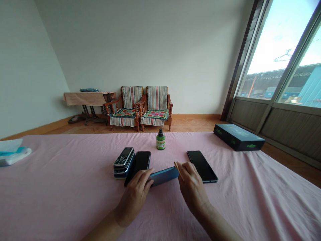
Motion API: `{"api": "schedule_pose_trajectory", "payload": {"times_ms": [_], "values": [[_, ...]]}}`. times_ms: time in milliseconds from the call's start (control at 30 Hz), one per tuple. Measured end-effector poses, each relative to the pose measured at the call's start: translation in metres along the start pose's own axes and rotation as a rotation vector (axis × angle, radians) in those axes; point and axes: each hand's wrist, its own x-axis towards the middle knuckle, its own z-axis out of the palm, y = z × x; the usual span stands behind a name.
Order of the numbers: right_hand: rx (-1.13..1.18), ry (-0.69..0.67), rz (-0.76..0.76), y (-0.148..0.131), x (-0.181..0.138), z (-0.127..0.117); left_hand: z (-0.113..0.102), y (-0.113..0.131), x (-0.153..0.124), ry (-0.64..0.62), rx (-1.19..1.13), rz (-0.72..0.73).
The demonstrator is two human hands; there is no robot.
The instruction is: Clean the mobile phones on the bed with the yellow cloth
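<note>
My left hand (136, 194) grips the near end of a blue phone (164, 175) lying back-up on the pink cloth. My right hand (192, 184) is closed in a pinch on a thin wooden stick (176, 166) at the phone's far right edge. A black smartphone (202, 165) lies face-up just right of my right hand. Left of my left hand lies another black phone (141, 160), and beside it a stack of keypad phones (123, 162). A small green bottle (161, 140) stands behind the phones.
The table is covered with a pink cloth (62, 187). A dark flat box (238, 136) lies at the far right corner. A white and blue packet (12, 154) sits at the left edge. Two wooden chairs (140, 107) and a side table stand by the wall.
</note>
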Motion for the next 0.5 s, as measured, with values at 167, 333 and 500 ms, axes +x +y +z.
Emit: {"api": "schedule_pose_trajectory", "payload": {"times_ms": [167,333,500], "values": [[-0.024,-0.001,-0.045,-0.004,-0.004,0.006,0.003,-0.009,-0.005,0.042,0.073,0.003],[0.018,-0.150,-0.161,-0.040,-0.001,0.012,0.005,-0.010,-0.006,0.019,-0.028,-0.098],[0.012,-0.249,-0.178,-0.084,0.014,0.017,0.003,-0.011,-0.008,0.003,-0.194,-0.276]]}}
